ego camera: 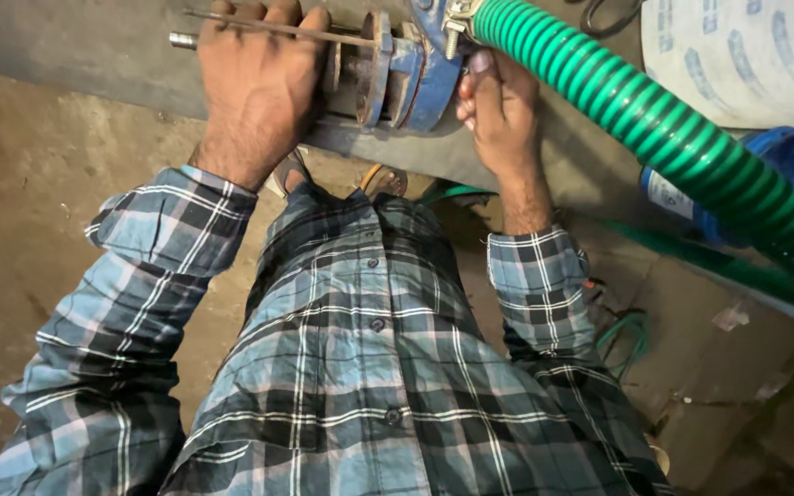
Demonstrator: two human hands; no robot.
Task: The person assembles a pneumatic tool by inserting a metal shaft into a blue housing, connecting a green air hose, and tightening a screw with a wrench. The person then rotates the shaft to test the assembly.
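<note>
The pump (406,73) was painted blue metal, chipped and rusty on its round flanges. Left of the pump, a thin bare metal rod (268,28) looked dull and rust-flecked. Right of the pump, the green hose (682,138) was glossy ribbed plastic, held by a shiny metal clamp (457,18). Below the pump, the checked shirt (360,367) was soft matt cloth. The floor (39,184) below looked rough and dusty.

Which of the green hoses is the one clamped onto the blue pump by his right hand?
The thick ribbed green hose running down to the right from the blue pump housing beside the right hand. The thinner green hoses lie below on the floor.
</note>
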